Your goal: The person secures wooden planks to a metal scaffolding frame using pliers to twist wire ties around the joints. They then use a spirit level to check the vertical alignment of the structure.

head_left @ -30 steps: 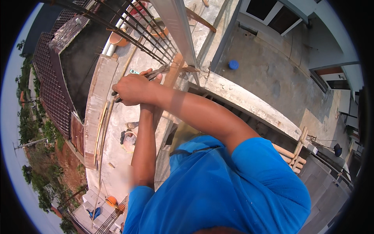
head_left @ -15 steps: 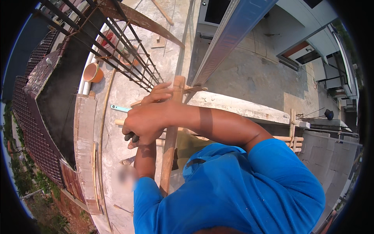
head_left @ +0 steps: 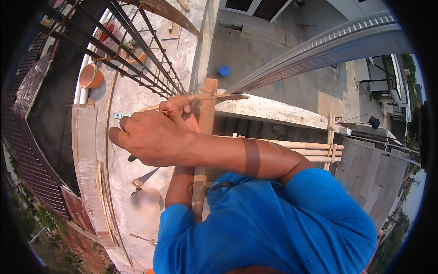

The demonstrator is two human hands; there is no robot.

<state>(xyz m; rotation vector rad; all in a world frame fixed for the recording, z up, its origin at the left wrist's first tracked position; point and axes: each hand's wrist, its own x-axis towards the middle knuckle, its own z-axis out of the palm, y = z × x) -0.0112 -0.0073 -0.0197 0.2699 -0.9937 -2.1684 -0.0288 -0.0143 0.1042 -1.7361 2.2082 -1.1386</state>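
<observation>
My right hand (head_left: 148, 139) is closed around a dark-handled tool (head_left: 132, 158); most of it is hidden, so I cannot tell its kind. My right forearm crosses over my left one. Just beyond it, my left hand (head_left: 177, 108) has its fingers curled beside the top of a long wooden beam (head_left: 207, 107). What these fingers hold, if anything, is hidden, and a bit of orange shows by them. A thin wooden strip (head_left: 150, 108) runs leftward from there. The end of a light-blue level-like bar (head_left: 121, 116) sticks out past my right hand.
Upright steel rebar caging (head_left: 150, 68) rises at the far left, beside an orange bucket (head_left: 91, 76). A metal channel (head_left: 315, 55) slants across the upper right. Bamboo poles (head_left: 305, 152) lie right, below a concrete ledge (head_left: 278, 112). A roof drops away left.
My right hand has shifted left and up, away from my left wrist. My left hand's fingers have gone from spread to curled. The view has shifted, bringing a blue round container into sight.
</observation>
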